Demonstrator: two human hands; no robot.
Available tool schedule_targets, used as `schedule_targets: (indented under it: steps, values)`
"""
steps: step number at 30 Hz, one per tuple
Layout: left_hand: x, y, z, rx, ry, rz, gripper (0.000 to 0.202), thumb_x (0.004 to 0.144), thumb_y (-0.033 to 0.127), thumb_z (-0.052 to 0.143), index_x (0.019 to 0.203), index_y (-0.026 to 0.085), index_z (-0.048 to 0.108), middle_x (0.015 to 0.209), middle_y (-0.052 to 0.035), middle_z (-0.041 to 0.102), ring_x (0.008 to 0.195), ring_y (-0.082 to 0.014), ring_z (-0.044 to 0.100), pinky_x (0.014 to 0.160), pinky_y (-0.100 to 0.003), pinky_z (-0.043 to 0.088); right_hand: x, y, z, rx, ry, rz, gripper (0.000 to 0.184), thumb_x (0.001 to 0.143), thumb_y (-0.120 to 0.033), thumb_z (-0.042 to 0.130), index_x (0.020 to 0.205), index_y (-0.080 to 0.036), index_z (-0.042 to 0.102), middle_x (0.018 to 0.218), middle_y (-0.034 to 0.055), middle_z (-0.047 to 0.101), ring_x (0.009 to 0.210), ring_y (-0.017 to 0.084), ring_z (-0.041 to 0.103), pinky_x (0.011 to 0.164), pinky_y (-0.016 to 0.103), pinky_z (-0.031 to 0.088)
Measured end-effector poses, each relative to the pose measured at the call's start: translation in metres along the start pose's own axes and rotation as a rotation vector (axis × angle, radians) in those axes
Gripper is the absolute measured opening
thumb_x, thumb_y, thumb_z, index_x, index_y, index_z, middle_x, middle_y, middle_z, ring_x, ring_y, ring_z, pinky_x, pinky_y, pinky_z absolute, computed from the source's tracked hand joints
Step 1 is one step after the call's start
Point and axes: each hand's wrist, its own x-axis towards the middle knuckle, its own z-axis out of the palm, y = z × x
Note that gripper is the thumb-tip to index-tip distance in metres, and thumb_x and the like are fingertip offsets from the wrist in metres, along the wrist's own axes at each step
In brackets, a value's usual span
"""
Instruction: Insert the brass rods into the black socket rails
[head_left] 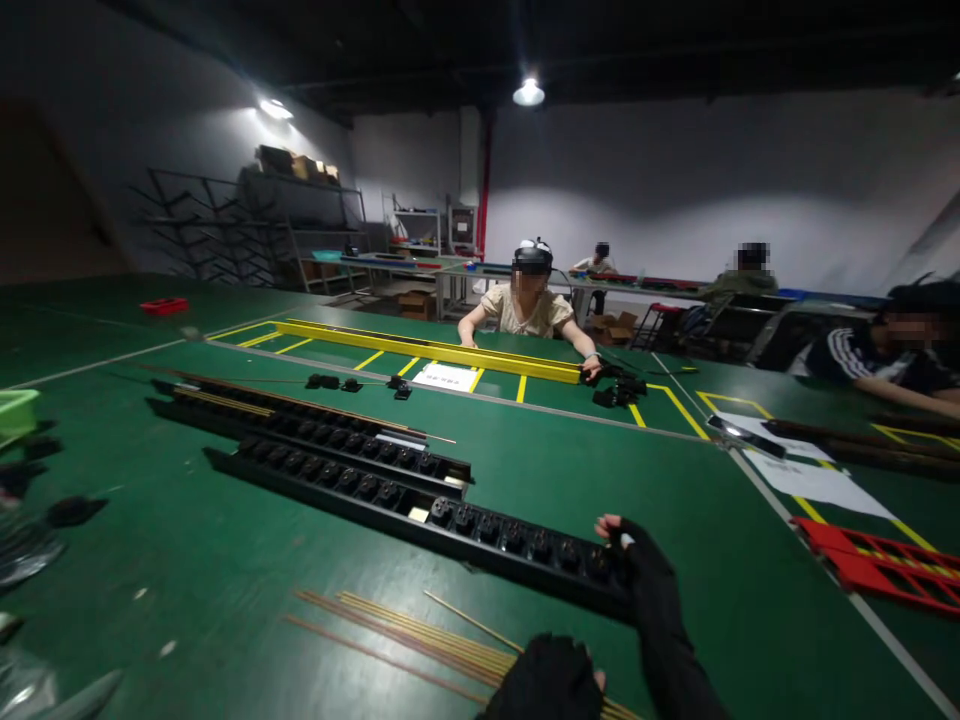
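Observation:
My left hand (551, 680), in a black fingerless glove, is curled at the bottom edge over a bundle of thin brass rods (420, 632). A single rod (474, 622) slants apart from the bundle and runs under this hand; most of its fingers are hidden. My right hand (628, 545), gloved and dark-sleeved, bends its fingers over the right end of a long black socket strip (420, 525). Black outlets (514, 537) sit in a row in its channel, with a pale gap (418, 515) among them. Behind lies a second black strip (337, 432) with rods along it.
Across the table, a person (529, 300) handles a long yellow channel (435, 352). Black parts (619, 388) lie by its end. At right are a phone (746, 436), paper sheets (821, 480) and a red frame (885, 565). A green basket (16, 415) stands left.

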Motion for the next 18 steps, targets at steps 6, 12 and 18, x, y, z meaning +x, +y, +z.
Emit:
schedule_targets:
  steps: [6, 12, 18]
  values:
    - [-0.069, -0.044, -0.040, 0.105, 0.111, -0.055, 0.069, 0.094, 0.051, 0.051, 0.153, 0.020, 0.030, 0.144, -0.0133, 0.055, 0.135, -0.0267, 0.050, 0.108, -0.045, 0.046, -0.071, -0.012, 0.044, -0.701, -0.213, -0.618, 0.040, 0.089, -0.037, 0.054, 0.125, -0.024, 0.067, 0.134, 0.0098, 0.064, 0.130, 0.030, 0.056, 0.114, 0.054, 0.037]
    - [-0.113, -0.067, -0.057, 0.289, 0.157, -0.190, 0.069, 0.095, 0.046, 0.053, 0.155, 0.025, 0.025, 0.149, -0.0087, 0.051, 0.138, -0.0231, 0.048, 0.111, -0.039, 0.044, -0.048, -0.081, 0.124, -1.041, -0.570, -0.412, 0.091, 0.072, -0.053, 0.074, 0.145, -0.008, 0.045, 0.151, 0.0252, 0.043, 0.142, 0.041, 0.039, 0.118, 0.059, 0.023]
    - [-0.110, -0.065, -0.048, 0.276, 0.167, -0.206, 0.061, 0.097, 0.041, 0.051, 0.153, 0.026, 0.031, 0.146, -0.0064, 0.055, 0.135, -0.0203, 0.051, 0.111, -0.036, 0.044, -0.021, -0.100, 0.145, -1.080, -0.750, -0.299, 0.058, 0.070, -0.047, 0.075, 0.113, -0.009, 0.067, 0.111, 0.0209, 0.072, 0.101, 0.032, 0.069, 0.093, 0.039, 0.049]
